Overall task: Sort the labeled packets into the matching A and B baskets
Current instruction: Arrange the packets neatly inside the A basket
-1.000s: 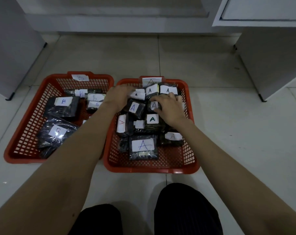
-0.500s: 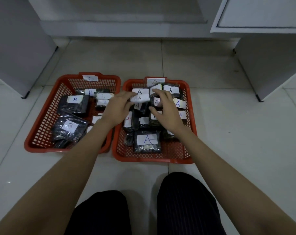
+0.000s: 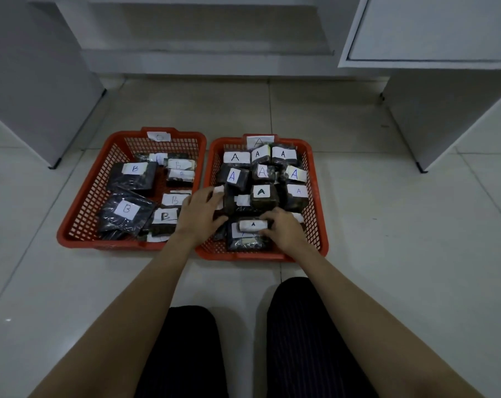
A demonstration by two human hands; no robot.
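Observation:
Two red mesh baskets sit side by side on the tiled floor. The left basket [image 3: 82, 202] holds several dark packets with white B labels. The right basket [image 3: 318, 225] is tagged A at its far rim and is crowded with dark packets labelled A. My right hand [image 3: 281, 229] pinches a small A-labelled packet [image 3: 253, 224] lying on a larger packet at the basket's near end. My left hand [image 3: 199, 214] hovers over the gap between the baskets, fingers loosely bent, its fingertips touching packets at the A basket's left side.
Grey cabinet panels stand at the left [image 3: 28, 90] and right [image 3: 450, 110], with a low step [image 3: 209, 53] behind the baskets. My knees in dark trousers [image 3: 186, 351] are close in front of the baskets. Pale floor tiles [image 3: 401, 225] surround everything.
Both hands drew back from the far end of the A basket to its near end. My right hand now pinches a small A packet. The camera view shifted back.

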